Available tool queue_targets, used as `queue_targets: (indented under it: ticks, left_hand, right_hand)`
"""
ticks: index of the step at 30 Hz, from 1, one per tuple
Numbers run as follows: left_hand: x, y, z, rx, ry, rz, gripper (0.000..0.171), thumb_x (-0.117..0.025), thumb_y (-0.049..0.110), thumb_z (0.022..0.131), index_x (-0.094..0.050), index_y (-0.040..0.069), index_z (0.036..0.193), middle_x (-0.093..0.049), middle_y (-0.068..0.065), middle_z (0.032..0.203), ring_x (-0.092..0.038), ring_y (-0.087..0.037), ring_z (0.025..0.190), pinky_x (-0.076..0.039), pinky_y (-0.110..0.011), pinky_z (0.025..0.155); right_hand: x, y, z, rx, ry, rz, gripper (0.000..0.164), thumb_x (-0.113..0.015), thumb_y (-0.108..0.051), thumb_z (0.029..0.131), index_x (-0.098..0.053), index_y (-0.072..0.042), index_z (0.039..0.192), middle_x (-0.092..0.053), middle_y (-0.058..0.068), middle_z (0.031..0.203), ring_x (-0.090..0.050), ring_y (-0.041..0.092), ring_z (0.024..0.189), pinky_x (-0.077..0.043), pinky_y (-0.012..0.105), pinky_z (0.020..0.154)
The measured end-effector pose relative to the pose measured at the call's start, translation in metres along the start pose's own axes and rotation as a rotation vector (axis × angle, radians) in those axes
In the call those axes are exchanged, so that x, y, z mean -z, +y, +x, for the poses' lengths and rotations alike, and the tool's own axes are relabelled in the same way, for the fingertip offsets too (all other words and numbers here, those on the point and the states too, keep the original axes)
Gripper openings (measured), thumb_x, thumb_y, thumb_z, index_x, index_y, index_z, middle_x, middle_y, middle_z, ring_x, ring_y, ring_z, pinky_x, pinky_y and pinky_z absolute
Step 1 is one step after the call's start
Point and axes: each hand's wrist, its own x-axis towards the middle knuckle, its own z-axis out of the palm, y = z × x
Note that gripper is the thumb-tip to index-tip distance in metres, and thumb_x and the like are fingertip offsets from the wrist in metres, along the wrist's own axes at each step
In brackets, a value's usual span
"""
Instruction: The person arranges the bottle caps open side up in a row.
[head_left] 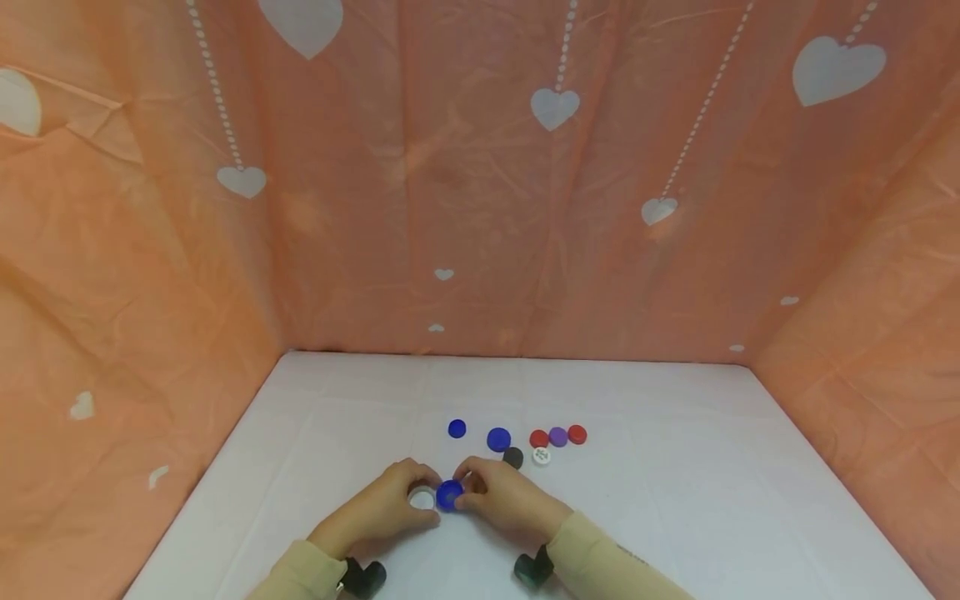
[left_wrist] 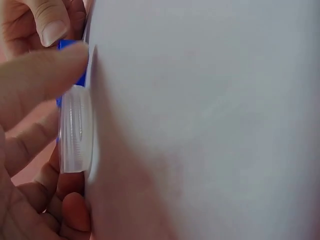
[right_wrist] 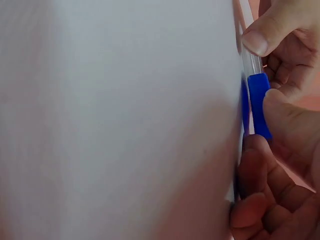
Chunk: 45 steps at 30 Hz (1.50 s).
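Note:
Side by side on the white table are a clear ribbed cap (left_wrist: 75,130) and a blue bottle cap (head_left: 449,496), edge against edge. My left hand (head_left: 393,502) curves its thumb and fingers round the clear cap on the left. From the other side, my right hand (head_left: 498,498) pinches the blue cap between thumb and fingers. In the right wrist view the right thumb (right_wrist: 287,117) lies against the face of the blue cap, and the left thumb (right_wrist: 256,43) overlaps the clear cap. A thin blue reflection shows on the table beneath the blue cap.
Beyond the hands lie a small blue cap (head_left: 457,428), a larger blue cap (head_left: 498,439), a black cap (head_left: 513,457), a patterned white cap (head_left: 542,456), two red caps (head_left: 539,438) and a purple cap (head_left: 558,437). Orange curtains (head_left: 480,208) with hearts enclose the table.

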Motion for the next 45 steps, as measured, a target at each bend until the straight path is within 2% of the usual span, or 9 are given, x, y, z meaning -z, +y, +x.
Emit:
queue_targets:
  ticks: [8,18,21,24,28,31,37,41,45]
  left_hand:
    - [-0.001,0.000,0.003,-0.033,0.009,0.032,0.029,-0.082,0.022,0.074,-0.069,0.014,0.099,-0.057,0.006,0.095,-0.053,-0.019,0.098,-0.041,-0.046,0.092]
    - [0.001,-0.001,0.006,-0.042,-0.035,0.032,0.030,-0.082,0.024,0.075,-0.069,0.015,0.101,-0.057,0.006,0.096,-0.054,-0.019,0.100,-0.042,-0.047,0.092]
    - [0.004,0.000,0.007,-0.033,-0.051,0.022,0.032,-0.082,0.025,0.075,-0.069,0.015,0.102,-0.058,0.006,0.098,-0.054,-0.020,0.101,-0.042,-0.048,0.093]
    - [0.007,0.003,0.012,-0.008,-0.050,0.003,0.036,-0.083,0.027,0.075,-0.067,0.013,0.104,-0.059,0.004,0.099,-0.054,-0.020,0.100,-0.043,-0.046,0.091]
    - [0.014,0.013,0.026,0.034,-0.014,-0.019,0.042,-0.082,0.029,0.077,-0.066,0.011,0.110,-0.059,-0.001,0.101,-0.053,-0.020,0.096,-0.045,-0.042,0.085]
    - [0.016,0.023,0.041,0.063,0.006,-0.043,0.043,-0.081,0.028,0.079,-0.065,0.010,0.114,-0.060,-0.004,0.104,-0.053,-0.021,0.094,-0.046,-0.040,0.082]
    - [0.008,0.038,0.068,0.051,0.035,-0.049,0.044,-0.079,0.023,0.081,-0.063,0.006,0.118,-0.062,-0.007,0.107,-0.055,-0.021,0.094,-0.047,-0.040,0.083]
    - [0.001,0.040,0.083,0.049,0.052,-0.024,0.047,-0.080,0.021,0.080,-0.062,0.004,0.119,-0.062,-0.008,0.105,-0.057,-0.022,0.094,-0.047,-0.041,0.085]
    - [-0.006,0.040,0.093,0.080,0.053,-0.017,0.049,-0.081,0.021,0.079,-0.061,0.004,0.120,-0.062,-0.005,0.102,-0.057,-0.021,0.092,-0.048,-0.040,0.084]
  right_hand:
    - [-0.001,0.001,0.000,0.027,0.013,-0.026,0.021,-0.071,-0.026,0.089,-0.064,-0.021,0.108,-0.057,-0.013,0.079,-0.055,0.005,0.072,-0.046,0.025,0.071]
    - [-0.003,0.002,-0.001,0.038,0.020,-0.035,0.020,-0.071,-0.025,0.089,-0.065,-0.021,0.108,-0.056,-0.013,0.081,-0.054,0.004,0.075,-0.046,0.025,0.074]
    - [0.004,0.000,-0.003,-0.005,-0.004,-0.006,0.022,-0.069,-0.030,0.090,-0.064,-0.023,0.110,-0.058,-0.013,0.083,-0.055,0.006,0.077,-0.047,0.027,0.075]
    - [0.022,0.002,-0.003,-0.040,0.027,0.017,0.027,-0.068,-0.035,0.090,-0.064,-0.022,0.114,-0.059,-0.011,0.085,-0.056,0.009,0.078,-0.048,0.030,0.074]
    - [0.054,0.010,0.001,-0.024,0.171,-0.014,0.036,-0.071,-0.035,0.089,-0.063,-0.014,0.116,-0.060,-0.007,0.087,-0.055,0.014,0.077,-0.048,0.030,0.067]
    - [0.070,0.019,0.005,-0.050,0.232,-0.051,0.040,-0.073,-0.034,0.086,-0.063,-0.011,0.117,-0.061,-0.005,0.088,-0.053,0.016,0.075,-0.047,0.030,0.063]
    - [0.077,0.035,0.014,-0.102,0.256,-0.087,0.041,-0.075,-0.035,0.085,-0.064,-0.011,0.116,-0.062,-0.002,0.092,-0.054,0.017,0.077,-0.047,0.032,0.067]
    - [0.077,0.041,0.019,-0.084,0.262,-0.126,0.037,-0.075,-0.031,0.085,-0.065,-0.010,0.114,-0.062,-0.001,0.092,-0.054,0.016,0.077,-0.048,0.033,0.071]
    - [0.078,0.043,0.024,-0.041,0.272,-0.187,0.031,-0.075,-0.021,0.085,-0.067,-0.009,0.112,-0.061,-0.002,0.088,-0.052,0.018,0.080,-0.046,0.035,0.073]
